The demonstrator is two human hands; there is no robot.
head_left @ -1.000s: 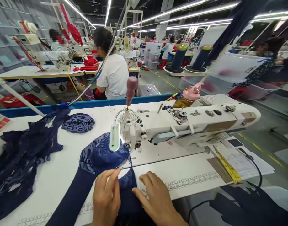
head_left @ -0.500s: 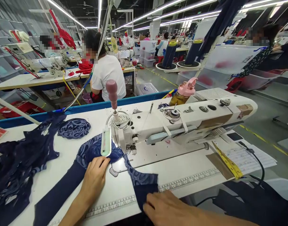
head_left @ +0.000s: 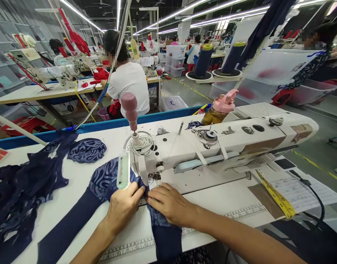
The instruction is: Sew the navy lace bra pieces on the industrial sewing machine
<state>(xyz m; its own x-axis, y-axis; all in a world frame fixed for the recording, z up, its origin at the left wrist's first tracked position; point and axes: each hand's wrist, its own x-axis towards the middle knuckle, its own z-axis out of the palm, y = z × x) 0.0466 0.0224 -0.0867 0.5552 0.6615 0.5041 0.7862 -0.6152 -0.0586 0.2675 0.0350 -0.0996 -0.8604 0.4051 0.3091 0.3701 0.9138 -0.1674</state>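
Note:
A navy bra [head_left: 104, 178] with patterned cups and plain wings lies on the white sewing table, its middle beneath the needle area of a white sewing machine [head_left: 179, 150]. My left hand [head_left: 124, 207] pinches its edge just left of the presser foot. Close by on the right, my right hand [head_left: 171, 205] has its fingers together, pressing and gripping the fabric in front of the foot; its thumb is hidden. One plain wing hangs toward me below my right hand, the other stretches to the lower left. A pale green plate [head_left: 123, 170] on the machine head covers part of the cup.
A patterned navy cup [head_left: 86, 150] and a heap of navy pieces [head_left: 22, 190] lie at left. A pink-handled screwdriver [head_left: 130, 110] stands on the machine head. Behind are a pink-lidded bottle [head_left: 219, 108] and thread cones [head_left: 203, 61]. A yellow tape measure [head_left: 278, 198] and papers lie right.
My right hand has moved up and left from the far end of the wing to the fabric by the needle. My left hand has shifted slightly right, toward it.

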